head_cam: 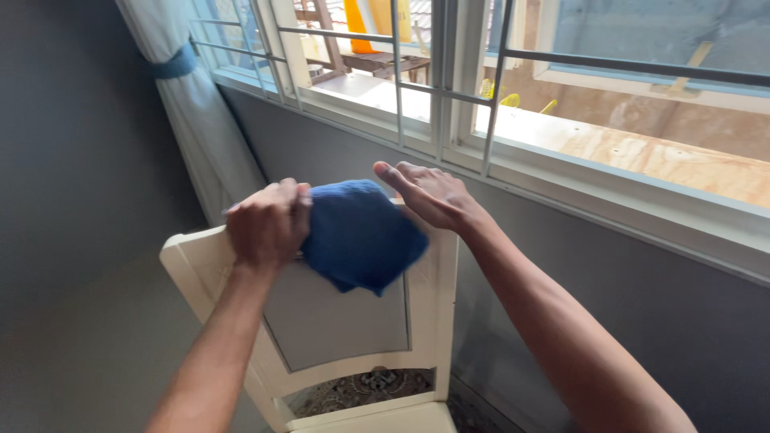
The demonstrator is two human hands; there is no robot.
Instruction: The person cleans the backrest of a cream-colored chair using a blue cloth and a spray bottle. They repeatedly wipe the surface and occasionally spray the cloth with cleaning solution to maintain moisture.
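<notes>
A bunched blue cloth (357, 232) hangs over the top rail of a cream-white wooden chair (341, 321). My left hand (269, 220) is closed on the cloth's left edge, just above the chair's backrest. My right hand (429, 192) is flat with fingers stretched out, resting against the cloth's upper right side beside the chair's right post. Part of the chair's top rail is hidden behind the cloth and my hands.
A grey wall runs behind the chair under a white-framed window (481, 120) with metal bars. A white curtain (196, 104) tied with a blue band hangs at the left. A patterned rug (361, 389) shows through the chair's back.
</notes>
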